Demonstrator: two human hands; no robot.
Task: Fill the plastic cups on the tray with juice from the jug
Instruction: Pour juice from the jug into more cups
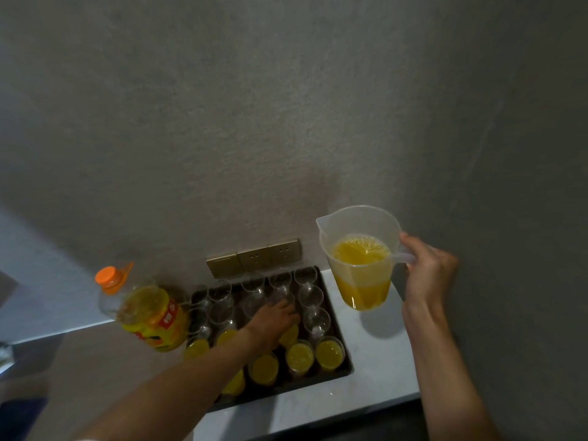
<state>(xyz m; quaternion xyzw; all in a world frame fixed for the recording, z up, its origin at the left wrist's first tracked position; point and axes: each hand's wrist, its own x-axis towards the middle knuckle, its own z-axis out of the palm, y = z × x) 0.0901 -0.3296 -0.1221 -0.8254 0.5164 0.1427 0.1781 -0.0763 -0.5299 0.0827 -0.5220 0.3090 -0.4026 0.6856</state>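
Note:
A dark tray (340, 342) on the white counter carries several clear plastic cups. The near rows hold orange juice, such as the filled cup (330, 353) at the front right; the far rows, such as the empty cup (310, 296), hold none. My left hand (275, 319) reaches into the middle of the tray, fingers curled round a clear cup (283, 297) there. My right hand (428, 268) grips the handle of a translucent jug (361, 259), held upright in the air to the right of the tray, about a third full of juice.
A large juice bottle (149, 316) with an orange cap stands just left of the tray. Gold wall sockets (254, 257) sit behind the tray on the grey wall. The counter edge (318, 418) runs close in front. Another grey wall rises at the right.

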